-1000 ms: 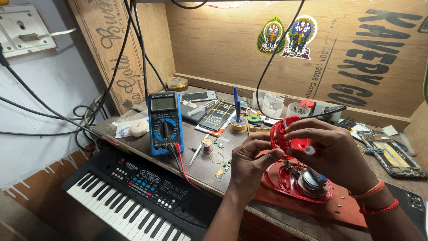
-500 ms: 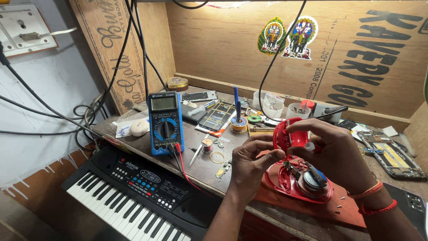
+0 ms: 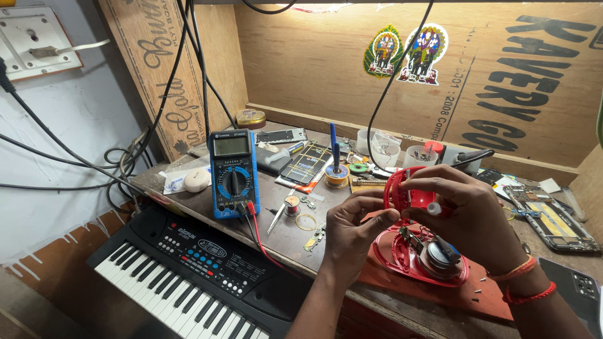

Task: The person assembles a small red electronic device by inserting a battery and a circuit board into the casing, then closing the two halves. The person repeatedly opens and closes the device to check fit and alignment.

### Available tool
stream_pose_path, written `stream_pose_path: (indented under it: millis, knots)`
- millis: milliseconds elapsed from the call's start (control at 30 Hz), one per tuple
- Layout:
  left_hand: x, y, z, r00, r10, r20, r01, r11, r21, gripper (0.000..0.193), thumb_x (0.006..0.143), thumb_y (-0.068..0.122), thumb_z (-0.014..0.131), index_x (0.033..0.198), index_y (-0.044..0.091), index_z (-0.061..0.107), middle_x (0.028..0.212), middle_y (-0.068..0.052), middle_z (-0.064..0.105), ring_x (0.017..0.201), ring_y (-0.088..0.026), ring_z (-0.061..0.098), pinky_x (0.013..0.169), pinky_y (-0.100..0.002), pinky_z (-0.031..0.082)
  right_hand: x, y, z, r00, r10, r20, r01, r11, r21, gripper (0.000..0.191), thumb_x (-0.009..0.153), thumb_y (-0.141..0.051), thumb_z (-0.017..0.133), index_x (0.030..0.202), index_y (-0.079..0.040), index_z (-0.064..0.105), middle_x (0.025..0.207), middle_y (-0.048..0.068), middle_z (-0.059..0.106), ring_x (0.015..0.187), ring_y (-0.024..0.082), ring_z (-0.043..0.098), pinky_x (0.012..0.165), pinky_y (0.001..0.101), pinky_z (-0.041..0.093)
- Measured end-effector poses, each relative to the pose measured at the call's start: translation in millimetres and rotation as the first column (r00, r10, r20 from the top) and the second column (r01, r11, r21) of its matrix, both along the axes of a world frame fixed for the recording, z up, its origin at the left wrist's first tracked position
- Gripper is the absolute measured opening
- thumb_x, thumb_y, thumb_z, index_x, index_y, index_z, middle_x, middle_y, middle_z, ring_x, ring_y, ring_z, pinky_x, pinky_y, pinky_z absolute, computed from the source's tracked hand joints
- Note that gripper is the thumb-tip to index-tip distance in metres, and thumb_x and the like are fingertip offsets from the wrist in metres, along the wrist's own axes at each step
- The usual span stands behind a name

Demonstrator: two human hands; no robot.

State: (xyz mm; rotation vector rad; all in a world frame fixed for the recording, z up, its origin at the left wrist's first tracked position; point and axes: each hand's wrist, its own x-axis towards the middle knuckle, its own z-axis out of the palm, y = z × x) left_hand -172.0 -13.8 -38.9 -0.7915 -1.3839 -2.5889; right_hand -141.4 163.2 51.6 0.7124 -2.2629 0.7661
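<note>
My right hand (image 3: 468,216) grips a red plastic shell piece (image 3: 402,188) with a small white cylinder sticking out of it, held above the workbench. My left hand (image 3: 355,229) pinches the same red piece from the left with thumb and fingers. Directly under both hands lies an opened red casing (image 3: 402,260) holding a round grey speaker (image 3: 440,254) and a small circuit board. The part of the red piece behind my fingers is hidden.
A blue multimeter (image 3: 232,172) with a red lead stands left of my hands. A black electronic keyboard (image 3: 188,270) sits below the bench edge. Solder spool (image 3: 336,176), tweezers (image 3: 277,216), phone boards (image 3: 553,216) and small cups (image 3: 418,156) crowd the wooden bench (image 3: 282,235); cables hang overhead.
My left hand has risen from the casing to the red piece and now pinches it. My right hand kept holding the piece nearly in place.
</note>
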Motion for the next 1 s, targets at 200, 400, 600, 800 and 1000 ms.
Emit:
stream_pose_path:
  millis: [200,400,600,800,1000]
  knots:
    - [5.1,9.3,5.4,0.997,-0.056,0.052,0.053,0.997,0.054,0.051,0.085,0.01,0.081,0.13,-0.006,0.062,0.117,-0.015,0.075,0.103,-0.016,0.074,0.091,-0.029,0.061,1.8,8.1,-1.9,0.999,-0.008,0.053,0.008,1.0,0.008,0.04,0.07,-0.017,0.087,0.108,-0.017,0.079,0.1,-0.001,0.074,0.054,0.006,0.051,0.05,0.0254,0.048]
    - [17.0,31.6,11.5,0.998,-0.05,0.039,0.048,0.998,0.042,0.052,0.088,0.005,0.078,0.135,-0.006,0.062,0.114,-0.013,0.075,0.101,-0.014,0.072,0.09,-0.028,0.06,15.5,21.8,-1.3,1.0,-0.003,-0.017,0.004,1.0,0.031,0.048,0.068,-0.022,0.089,0.112,-0.013,0.074,0.106,0.003,0.075,0.054,0.009,0.058,0.053,0.0272,0.052]
    - [-18.9,80.0,-5.6,0.998,-0.042,0.051,0.039,0.998,0.042,0.045,0.088,0.005,0.078,0.13,-0.006,0.066,0.108,-0.011,0.076,0.096,-0.013,0.073,0.089,-0.027,0.06,-10.4,72.2,-9.4,1.0,-0.017,-0.021,0.018,0.998,0.056,0.06,0.07,-0.021,0.087,0.126,-0.015,0.065,0.1,0.003,0.076,0.068,0.015,0.074,0.06,0.0314,0.057]
    - [-106.8,192.9,-78.5,0.999,-0.006,0.053,0.007,1.0,-0.008,0.031,0.091,0.007,0.077,0.118,-0.006,0.071,0.1,-0.01,0.077,0.09,-0.012,0.073,0.082,-0.025,0.06,-104.9,178.1,-87.2,1.0,0.013,0.009,-0.014,0.995,0.096,0.074,0.07,-0.021,0.086,0.136,-0.018,0.054,0.104,0.001,0.079,0.082,0.021,0.079,0.063,0.0335,0.061]
    - [-126.5,213.6,-108.4,0.996,0.001,0.092,0.0,1.0,-0.009,0.026,0.091,0.008,0.076,0.115,-0.003,0.073,0.096,-0.009,0.078,0.085,-0.011,0.074,0.079,-0.024,0.061,-120.6,204.2,-115.6,0.997,0.056,-0.044,-0.051,0.993,0.11,0.075,0.072,-0.018,0.085,0.14,-0.017,0.052,0.107,0.001,0.079,0.089,0.023,0.079,0.071,0.0349,0.062]
